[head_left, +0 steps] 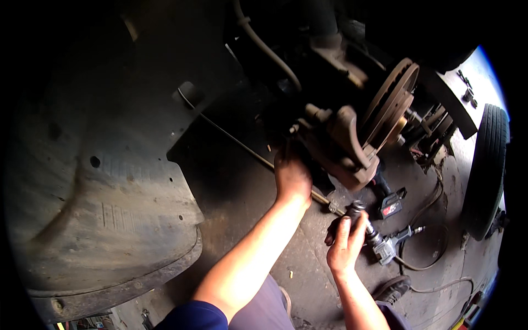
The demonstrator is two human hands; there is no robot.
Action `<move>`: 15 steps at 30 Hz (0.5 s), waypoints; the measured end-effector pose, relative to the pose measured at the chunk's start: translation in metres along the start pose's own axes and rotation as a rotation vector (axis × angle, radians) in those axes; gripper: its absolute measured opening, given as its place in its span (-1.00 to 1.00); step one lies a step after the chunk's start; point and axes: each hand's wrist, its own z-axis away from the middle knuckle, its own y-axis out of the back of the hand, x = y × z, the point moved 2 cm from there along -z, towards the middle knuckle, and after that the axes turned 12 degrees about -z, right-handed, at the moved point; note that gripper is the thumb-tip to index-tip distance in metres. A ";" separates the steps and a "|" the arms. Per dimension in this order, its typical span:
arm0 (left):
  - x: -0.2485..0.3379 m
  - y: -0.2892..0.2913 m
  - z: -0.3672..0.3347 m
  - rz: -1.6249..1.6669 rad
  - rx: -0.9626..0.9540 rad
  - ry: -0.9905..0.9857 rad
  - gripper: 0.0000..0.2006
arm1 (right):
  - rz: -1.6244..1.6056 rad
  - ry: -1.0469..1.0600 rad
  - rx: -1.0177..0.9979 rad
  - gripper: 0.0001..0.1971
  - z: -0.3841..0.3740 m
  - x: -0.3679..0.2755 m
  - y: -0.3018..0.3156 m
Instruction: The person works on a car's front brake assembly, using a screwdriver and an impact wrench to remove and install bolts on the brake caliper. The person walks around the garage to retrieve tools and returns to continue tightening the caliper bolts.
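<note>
Left hand (291,176) — fingers hidden, grip unclear — at rusty brown metal brake caliper (344,146); right hand (345,242) clasps dark cylindrical socket tool (360,214).

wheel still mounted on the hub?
No: the brake disc and caliper are bare in the wheel arch, and a tyre stands apart at the right edge of the view.

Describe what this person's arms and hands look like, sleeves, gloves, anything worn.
Both forearms are bare to the elbow or above. The left hand and right hand wear no gloves, and both look smudged with dark grime. A dark blue sleeve edge shows on the left upper arm. No watch, rings or bands are visible.
</note>
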 end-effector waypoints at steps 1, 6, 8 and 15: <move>0.000 0.003 -0.001 0.012 -0.001 0.004 -0.69 | -0.022 0.112 -0.008 -0.67 0.000 -0.005 -0.006; 0.000 0.012 0.008 -0.054 -0.012 0.104 -0.64 | 0.004 0.457 -0.012 -0.44 0.005 0.001 -0.015; -0.006 0.016 0.001 -0.065 -0.045 0.083 -0.72 | -0.068 0.478 -0.039 -0.46 0.002 0.008 -0.022; 0.000 0.010 -0.001 0.037 -0.049 0.089 -0.71 | -0.050 0.515 -0.025 -0.49 0.002 0.016 -0.038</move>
